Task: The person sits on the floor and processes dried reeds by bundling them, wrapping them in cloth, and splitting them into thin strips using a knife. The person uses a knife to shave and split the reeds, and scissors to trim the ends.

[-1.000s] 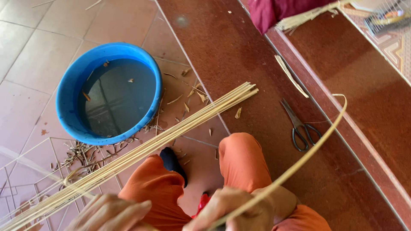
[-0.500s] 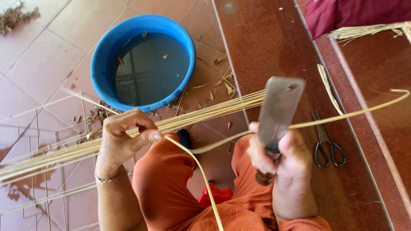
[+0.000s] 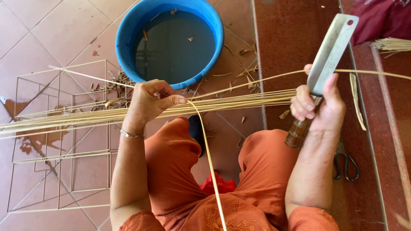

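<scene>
Black scissors (image 3: 346,164) half behind forearm

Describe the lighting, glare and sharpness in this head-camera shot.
Head view: soft, even daylight; faint sheen on the cleaver in the right hand; water in the blue basin is dull; left hand and strips are sharp; straight floor lines bow near the edges.

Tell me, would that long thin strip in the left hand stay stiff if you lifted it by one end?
Probably not: the strip already bends in a curve below the left hand, so it looks springy. Being so thin, it seems light and perhaps easy to snap.
</scene>
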